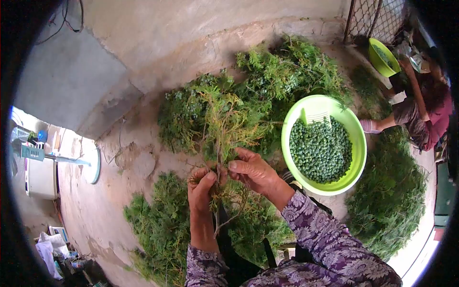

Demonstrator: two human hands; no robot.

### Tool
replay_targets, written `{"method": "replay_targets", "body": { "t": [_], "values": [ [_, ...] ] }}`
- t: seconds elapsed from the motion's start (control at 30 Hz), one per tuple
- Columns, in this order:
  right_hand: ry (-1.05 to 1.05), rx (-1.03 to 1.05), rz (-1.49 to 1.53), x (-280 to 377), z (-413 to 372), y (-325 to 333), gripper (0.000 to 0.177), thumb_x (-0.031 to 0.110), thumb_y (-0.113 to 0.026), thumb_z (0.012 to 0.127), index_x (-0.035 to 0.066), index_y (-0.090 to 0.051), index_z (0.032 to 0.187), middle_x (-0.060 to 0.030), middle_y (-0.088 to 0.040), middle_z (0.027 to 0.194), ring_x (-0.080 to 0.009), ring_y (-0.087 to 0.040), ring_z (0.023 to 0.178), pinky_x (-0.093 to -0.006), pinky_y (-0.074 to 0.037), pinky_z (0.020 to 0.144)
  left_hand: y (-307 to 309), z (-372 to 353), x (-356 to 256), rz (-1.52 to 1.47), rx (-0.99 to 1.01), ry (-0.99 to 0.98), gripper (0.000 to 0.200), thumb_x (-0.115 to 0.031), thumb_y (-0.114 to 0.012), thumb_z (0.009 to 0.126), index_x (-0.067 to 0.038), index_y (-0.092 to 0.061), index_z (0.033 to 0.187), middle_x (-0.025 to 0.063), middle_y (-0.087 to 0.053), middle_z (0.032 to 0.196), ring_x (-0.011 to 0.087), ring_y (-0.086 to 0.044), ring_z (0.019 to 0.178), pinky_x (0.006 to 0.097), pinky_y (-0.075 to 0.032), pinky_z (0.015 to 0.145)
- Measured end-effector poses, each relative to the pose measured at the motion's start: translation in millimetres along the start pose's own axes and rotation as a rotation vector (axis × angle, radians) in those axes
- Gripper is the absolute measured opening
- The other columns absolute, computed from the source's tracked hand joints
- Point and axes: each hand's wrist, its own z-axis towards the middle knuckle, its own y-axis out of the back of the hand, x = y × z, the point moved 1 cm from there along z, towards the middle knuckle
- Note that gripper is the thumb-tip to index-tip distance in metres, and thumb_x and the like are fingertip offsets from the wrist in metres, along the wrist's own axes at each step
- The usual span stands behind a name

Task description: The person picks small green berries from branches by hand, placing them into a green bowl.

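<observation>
A leafy conifer branch (221, 129) with green and yellowish sprigs stands upright in front of me, its bare stem pointing down. My left hand (202, 189) is closed around the lower stem, thumb on top. Just to the right, my right hand (256, 172) pinches at the same branch, thumb against fingers; whether a berry lies in the pinch is hidden. To the right sits a lime-green basin (361, 143) holding many round green berries (320, 148).
Piles of cut branches lie behind (296, 71), at lower left (160, 220) and at right (387, 191). A seated person (430, 115) at far right is beside another green basin (382, 57). A pale wall (191, 33) rises behind; a stand fan (93, 165) is at left.
</observation>
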Motion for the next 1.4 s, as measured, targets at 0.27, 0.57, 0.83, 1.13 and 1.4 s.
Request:
{"method": "replay_targets", "body": {
  "t": [0.27,0.57,0.83,1.13,1.4],
  "values": [
    [0.094,0.083,-0.006,8.6,-4.5,-3.5,0.048,0.007,-0.067,0.071,0.001,-0.047,0.114,-0.0033,-0.059,0.089,-0.0099,-0.055,0.078,-0.0256,-0.046,0.071,-3.5,-0.4,8.0,-0.036,0.1,0.068,0.019,-0.018,-0.062,0.069,-0.005,-0.058,0.081,0.0026,-0.057,0.064,0.0102,-0.051,0.054,0.0223,-0.039,0.048],
    [0.265,-0.149,-0.177,19.4,-0.8,6.8,0.028,-0.003,-0.062,0.071,0.004,-0.056,0.097,-0.0019,-0.059,0.086,-0.0097,-0.054,0.075,-0.0242,-0.046,0.071,-8.9,10.6,7.9,0.107,-0.055,0.266,0.037,-0.023,-0.06,0.077,0.001,-0.052,0.104,0.0082,-0.057,0.096,0.017,-0.053,0.086,0.0304,-0.041,0.076],
    [0.34,-0.337,-0.847,16.7,-0.1,18.0,0.032,0.011,-0.066,0.068,-0.004,-0.055,0.095,-0.0059,-0.06,0.084,-0.0122,-0.054,0.073,-0.0256,-0.045,0.071,-0.8,25.4,12.3,0.337,-0.052,0.086,0.053,-0.027,-0.058,0.079,0.003,-0.041,0.12,0.0122,-0.051,0.109,0.0194,-0.047,0.101,0.0334,-0.035,0.088],
    [0.448,-0.299,-1.504,-12.0,-5.8,9.9,0.026,0.018,-0.061,0.067,0.006,-0.055,0.089,-0.0178,-0.057,0.069,-0.0354,-0.056,0.069,-0.0396,-0.045,0.058,-11.8,29.8,23.2,-0.078,0.282,-0.082,0.076,-0.022,-0.064,0.071,-0.001,-0.022,0.131,0.0112,-0.043,0.12,0.0215,-0.046,0.105,0.0337,-0.037,0.089],
    [0.122,-0.188,-1.783,-34.8,-5.1,0.9,0.027,0.022,-0.059,0.068,0.005,-0.049,0.086,-0.0173,-0.057,0.076,-0.0347,-0.057,0.07,-0.0431,-0.045,0.059,-32.7,19.4,22.9,0.189,-0.161,-0.066,0.049,-0.013,-0.065,0.074,-0.001,-0.044,0.115,0.0069,-0.055,0.098,0.0142,-0.051,0.086,0.0287,-0.042,0.077]
  ]
}}
